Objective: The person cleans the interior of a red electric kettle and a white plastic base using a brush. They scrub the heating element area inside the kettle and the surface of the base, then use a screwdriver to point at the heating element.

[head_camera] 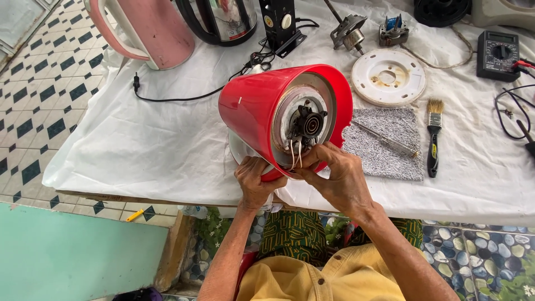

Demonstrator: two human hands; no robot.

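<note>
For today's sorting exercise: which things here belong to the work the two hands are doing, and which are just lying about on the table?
In hand:
red kettle, lying on its side, base open
white wires at its base
left hand steadying the rim
right hand at the wires

Lying about:
screwdriver on the grey cloth
paintbrush
white round plate
multimeter
pink kettle

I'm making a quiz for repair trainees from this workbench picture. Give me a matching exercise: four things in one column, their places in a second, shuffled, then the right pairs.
Things:
1. red kettle
2. paintbrush
3. multimeter
4. pink kettle

Places:
A. far left of the table
B. on its side, base open, held by the left hand and right hand
C. far right of the table
D. on the cloth beside the grey mat

Pairs: 1-B, 2-D, 3-C, 4-A
</note>
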